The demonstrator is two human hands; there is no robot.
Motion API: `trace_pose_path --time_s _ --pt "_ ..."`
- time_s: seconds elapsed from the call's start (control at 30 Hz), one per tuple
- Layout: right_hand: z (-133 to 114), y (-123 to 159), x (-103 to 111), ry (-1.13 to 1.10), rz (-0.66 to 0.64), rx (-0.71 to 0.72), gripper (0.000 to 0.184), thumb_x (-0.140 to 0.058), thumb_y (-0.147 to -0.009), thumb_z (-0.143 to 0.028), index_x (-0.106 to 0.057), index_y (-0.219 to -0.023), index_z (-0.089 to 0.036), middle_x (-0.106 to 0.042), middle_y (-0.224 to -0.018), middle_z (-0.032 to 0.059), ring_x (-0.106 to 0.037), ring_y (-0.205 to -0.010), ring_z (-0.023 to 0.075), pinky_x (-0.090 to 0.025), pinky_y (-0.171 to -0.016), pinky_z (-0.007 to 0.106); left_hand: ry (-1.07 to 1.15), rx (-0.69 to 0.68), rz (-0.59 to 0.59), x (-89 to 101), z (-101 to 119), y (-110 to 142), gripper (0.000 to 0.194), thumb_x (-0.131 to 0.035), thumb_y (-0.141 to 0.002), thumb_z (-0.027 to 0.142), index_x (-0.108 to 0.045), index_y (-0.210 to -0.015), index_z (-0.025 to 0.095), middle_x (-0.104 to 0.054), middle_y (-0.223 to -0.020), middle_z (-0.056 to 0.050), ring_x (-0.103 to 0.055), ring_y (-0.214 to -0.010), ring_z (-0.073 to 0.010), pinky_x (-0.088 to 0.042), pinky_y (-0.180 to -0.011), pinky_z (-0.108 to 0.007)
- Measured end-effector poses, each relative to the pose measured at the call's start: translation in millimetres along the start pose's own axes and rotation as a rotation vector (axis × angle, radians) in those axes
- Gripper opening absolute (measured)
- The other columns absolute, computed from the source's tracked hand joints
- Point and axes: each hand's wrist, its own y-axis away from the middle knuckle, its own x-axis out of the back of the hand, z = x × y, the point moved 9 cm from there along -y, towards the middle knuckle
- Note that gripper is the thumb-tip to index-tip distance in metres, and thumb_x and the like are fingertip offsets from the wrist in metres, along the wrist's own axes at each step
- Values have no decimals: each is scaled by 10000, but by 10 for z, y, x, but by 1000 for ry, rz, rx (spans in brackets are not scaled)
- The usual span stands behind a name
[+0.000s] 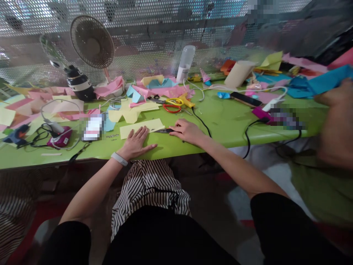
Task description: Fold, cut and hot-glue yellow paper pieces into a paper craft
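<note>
My left hand point(135, 142) lies flat with its fingers stretched over a strip of pale yellow paper point(125, 131), pressing it on the green table. A white band circles that wrist. At the paper's right end, my right hand point(186, 131) is closed on a slim black knife point(167, 130), which lies low over the table with its tip pointing left at the paper's lower edge. My right fingers partly hide its handle. Just beyond the paper are yellow-handled scissors point(174, 102), a red-handled pair point(171, 108) and a yellow glue gun point(186, 101).
A phone point(93, 127) and a purple power strip point(59, 137) lie left on the green table point(226, 129). Folded coloured papers, a black bottle point(79, 82) and a fan point(92, 42) line the back. At right, another person's hand point(338, 95) holds blue paper.
</note>
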Motion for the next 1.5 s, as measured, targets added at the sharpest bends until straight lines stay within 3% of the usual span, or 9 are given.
trace_pose_path --time_s 0.6,0.8,1.0,1.17,1.33,1.5 --pt "-82 -49 -62 -17 -11 -44 387 -559 -974 -472 -755 -1194 -221 -631 -952 109 -580 -893 243 -452 -713 345 22 -16 60 -23 -21 0 978 -200 -891 837 -203 -1613 178 -189 -1678 -128 -164 -1560 -281 -38 -1257 -501" --pt "-214 -91 -72 -13 -29 -11 379 -568 -974 -456 -759 -1178 -201 -633 -952 115 -579 -895 243 -452 -704 340 3 -7 33 -51 -10 -2 1012 -174 -895 832 -190 -1612 118 -156 -1682 -129 -139 -1565 -277 -41 -1260 -506" --pt "-195 -45 -65 -7 -18 -32 373 -563 -973 -468 -761 -1163 -215 -629 -945 102 -577 -865 227 -434 -677 321 51 -11 -12 33 -15 20 963 -183 -909 814 -138 -1626 171 -125 -1689 -111 -114 -1568 -271 -38 -1262 -511" --pt "-190 -37 -74 -13 -15 -21 411 -526 -985 -491 -756 -1181 -212 -628 -934 102 -575 -849 226 -444 -682 329 24 31 42 165 -176 181 937 -165 -931 785 -120 -1628 160 -104 -1690 -119 -85 -1570 -274 52 -1254 -529" --pt "-236 -59 -70 19 -11 -38 405 -528 -987 -475 -754 -1176 -198 -629 -937 109 -581 -874 239 -462 -698 341 21 38 -5 30 -224 292 923 -166 -938 777 -207 -1613 149 -159 -1685 -103 -133 -1565 -260 -32 -1269 -477" --pt "-375 -158 -94 19 -19 -15 366 -545 -982 -454 -740 -1181 -216 -639 -972 118 -572 -974 273 -485 -804 378 22 29 17 17 -211 286 940 -172 -926 793 -217 -1609 147 -168 -1682 -112 -139 -1565 -254 -40 -1268 -477"
